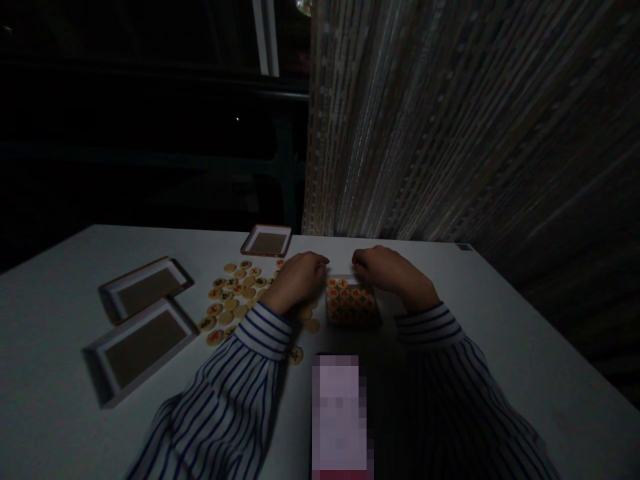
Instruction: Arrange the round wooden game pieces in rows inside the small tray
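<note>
Left hand [299,277], right hand [393,270], curled near box [353,283]

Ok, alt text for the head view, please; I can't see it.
Left hand and right hand near a box of red-marked discs, on a white table in dim light. Loose discs lie left of it, with three open trays nearby.

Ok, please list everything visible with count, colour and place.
Table: 1, white, lower half
Loose discs: many, tan, left of centre
Box: 1, dark, centre
Boxed discs: several, red marks, inside
Open trays: 3, greyish inside, two left, one far
Pixelated item: 1, pale purple, bottom centre
Label: 1, dark, far right corner
Curtain: 1, greyish, behind right
Post: 1, pale, behind
Sleeves: 2, blue-striped white, bottom
Left hand: 1, beside loose discs
Right hand: 1, near box
</note>
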`<action>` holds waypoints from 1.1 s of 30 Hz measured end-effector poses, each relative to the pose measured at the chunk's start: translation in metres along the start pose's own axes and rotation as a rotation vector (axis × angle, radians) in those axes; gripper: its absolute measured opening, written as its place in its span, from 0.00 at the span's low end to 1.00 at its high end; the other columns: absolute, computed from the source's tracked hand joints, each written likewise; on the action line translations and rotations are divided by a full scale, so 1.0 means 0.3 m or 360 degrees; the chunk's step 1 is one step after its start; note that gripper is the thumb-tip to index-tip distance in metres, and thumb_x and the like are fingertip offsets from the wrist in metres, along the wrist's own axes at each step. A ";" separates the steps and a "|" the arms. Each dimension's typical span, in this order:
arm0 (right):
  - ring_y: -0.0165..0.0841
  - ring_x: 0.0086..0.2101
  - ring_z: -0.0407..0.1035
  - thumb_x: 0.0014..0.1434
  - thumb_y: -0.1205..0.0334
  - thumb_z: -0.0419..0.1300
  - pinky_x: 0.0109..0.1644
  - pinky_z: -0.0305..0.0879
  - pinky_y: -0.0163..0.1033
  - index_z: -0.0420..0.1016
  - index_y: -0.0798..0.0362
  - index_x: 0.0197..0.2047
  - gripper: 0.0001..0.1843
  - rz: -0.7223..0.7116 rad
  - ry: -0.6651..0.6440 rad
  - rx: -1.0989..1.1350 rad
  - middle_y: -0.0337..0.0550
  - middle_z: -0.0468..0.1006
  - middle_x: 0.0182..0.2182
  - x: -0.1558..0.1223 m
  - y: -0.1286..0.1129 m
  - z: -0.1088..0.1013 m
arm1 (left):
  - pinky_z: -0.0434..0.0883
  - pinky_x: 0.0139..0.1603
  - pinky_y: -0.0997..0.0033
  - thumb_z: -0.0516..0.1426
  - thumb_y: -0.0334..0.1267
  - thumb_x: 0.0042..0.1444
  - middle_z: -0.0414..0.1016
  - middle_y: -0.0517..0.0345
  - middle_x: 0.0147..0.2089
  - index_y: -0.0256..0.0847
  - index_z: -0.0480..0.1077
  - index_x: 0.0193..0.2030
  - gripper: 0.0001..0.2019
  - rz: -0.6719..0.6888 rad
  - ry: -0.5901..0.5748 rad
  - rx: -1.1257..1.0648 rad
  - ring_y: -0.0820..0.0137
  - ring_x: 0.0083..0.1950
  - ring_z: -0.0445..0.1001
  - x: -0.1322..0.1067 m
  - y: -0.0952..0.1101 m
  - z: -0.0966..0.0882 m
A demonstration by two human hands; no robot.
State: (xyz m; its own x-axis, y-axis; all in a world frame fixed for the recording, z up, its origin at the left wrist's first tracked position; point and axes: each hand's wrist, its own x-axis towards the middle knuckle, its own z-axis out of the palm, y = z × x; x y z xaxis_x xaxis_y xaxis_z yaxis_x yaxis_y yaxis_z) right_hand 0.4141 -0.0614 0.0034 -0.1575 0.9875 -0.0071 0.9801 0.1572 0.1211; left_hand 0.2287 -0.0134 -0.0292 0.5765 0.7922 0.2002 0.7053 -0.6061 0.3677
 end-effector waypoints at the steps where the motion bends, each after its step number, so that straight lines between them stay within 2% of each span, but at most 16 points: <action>1: 0.36 0.37 0.70 0.62 0.60 0.46 0.36 0.57 0.37 0.73 0.56 0.44 0.17 0.0002 0.0004 0.0001 0.53 0.76 0.40 -0.002 -0.001 -0.005 | 0.64 0.56 0.67 0.47 0.35 0.59 0.74 0.50 0.51 0.37 0.71 0.50 0.17 -0.0010 0.0025 -0.0013 0.64 0.54 0.70 0.000 -0.003 -0.008; 7: 0.36 0.37 0.70 0.63 0.61 0.44 0.37 0.57 0.37 0.72 0.56 0.45 0.18 0.0019 0.0005 -0.0006 0.52 0.77 0.40 -0.010 -0.018 -0.024 | 0.65 0.53 0.67 0.48 0.37 0.59 0.75 0.51 0.49 0.38 0.72 0.47 0.15 -0.0044 0.0079 -0.0040 0.65 0.51 0.71 -0.005 -0.005 -0.032; 15: 0.36 0.37 0.70 0.64 0.60 0.43 0.35 0.56 0.37 0.72 0.54 0.43 0.17 -0.0037 0.0085 -0.0032 0.50 0.77 0.38 -0.015 -0.030 -0.035 | 0.67 0.44 0.70 0.49 0.37 0.58 0.78 0.51 0.41 0.38 0.74 0.40 0.13 0.0021 0.0092 -0.0052 0.65 0.43 0.74 -0.019 0.016 -0.071; 22: 0.36 0.36 0.71 0.64 0.60 0.44 0.34 0.56 0.37 0.72 0.54 0.41 0.16 -0.0066 0.0191 -0.0023 0.49 0.78 0.36 -0.022 -0.045 -0.048 | 0.66 0.36 0.71 0.49 0.40 0.56 0.78 0.52 0.36 0.38 0.74 0.36 0.14 -0.0050 0.0113 -0.0168 0.66 0.37 0.74 -0.031 -0.015 -0.123; 27: 0.36 0.38 0.71 0.64 0.59 0.43 0.37 0.57 0.37 0.71 0.54 0.42 0.17 -0.0047 0.0262 0.0010 0.50 0.78 0.37 -0.021 -0.069 -0.061 | 0.65 0.36 0.72 0.50 0.43 0.54 0.78 0.53 0.37 0.38 0.74 0.36 0.15 -0.0103 0.0173 -0.0151 0.66 0.38 0.74 -0.044 -0.106 -0.162; 33: 0.36 0.39 0.71 0.63 0.60 0.44 0.39 0.58 0.38 0.72 0.54 0.43 0.17 0.0008 0.0321 0.0059 0.49 0.78 0.38 -0.010 -0.096 -0.069 | 0.65 0.35 0.72 0.50 0.43 0.53 0.79 0.53 0.37 0.39 0.75 0.39 0.16 -0.0421 0.0124 0.0031 0.64 0.38 0.75 -0.064 -0.274 -0.203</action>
State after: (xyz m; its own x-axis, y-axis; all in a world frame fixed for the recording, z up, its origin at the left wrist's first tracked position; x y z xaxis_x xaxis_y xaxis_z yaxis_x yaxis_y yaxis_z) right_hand 0.3840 -0.0693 0.0203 -0.1698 0.9664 0.1929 0.9841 0.1561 0.0841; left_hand 0.1345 0.0254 -0.0078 0.3383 0.9257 0.1693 0.8353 -0.3782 0.3990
